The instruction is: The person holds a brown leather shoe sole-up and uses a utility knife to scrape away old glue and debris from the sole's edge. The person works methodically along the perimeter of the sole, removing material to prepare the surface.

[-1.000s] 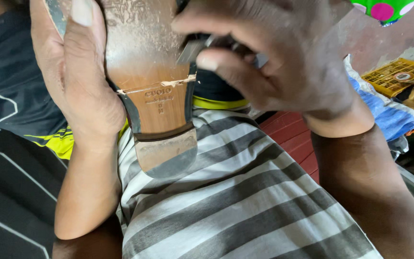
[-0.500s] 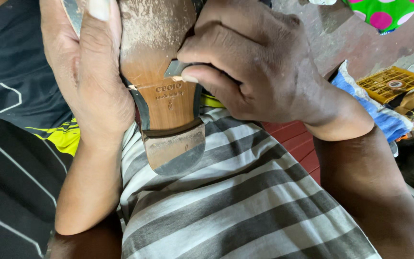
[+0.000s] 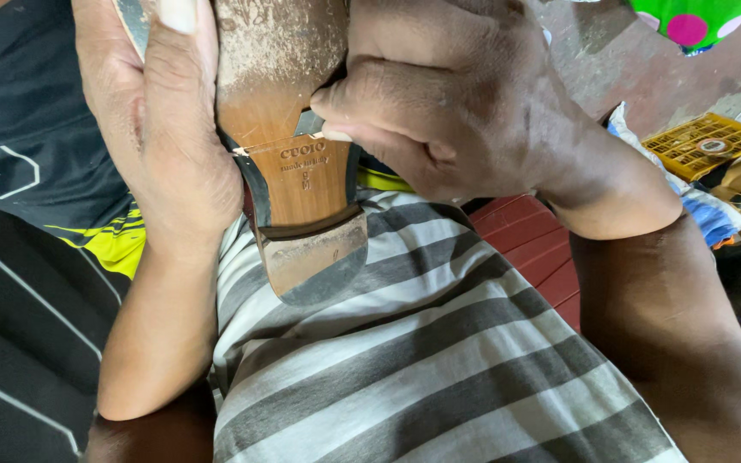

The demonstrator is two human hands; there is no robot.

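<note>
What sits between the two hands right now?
The head view shows a brown shoe sole, heel down, between left hand and right hand.

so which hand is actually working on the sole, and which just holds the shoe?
The right hand, fingers pinched at the sole's edge. The left hand only braces the shoe along its side.

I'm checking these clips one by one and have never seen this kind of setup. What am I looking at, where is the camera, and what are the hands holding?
There is no machine here: a person wears a camera on the head, looking down at their own lap. The left hand grips a brown leather shoe turned sole-up, heel toward the body. The right hand is closed at the sole's edge, pinching something small that I cannot identify. Under the shoe is a grey striped cloth over the lap. A yellow crate sits far right.
</note>
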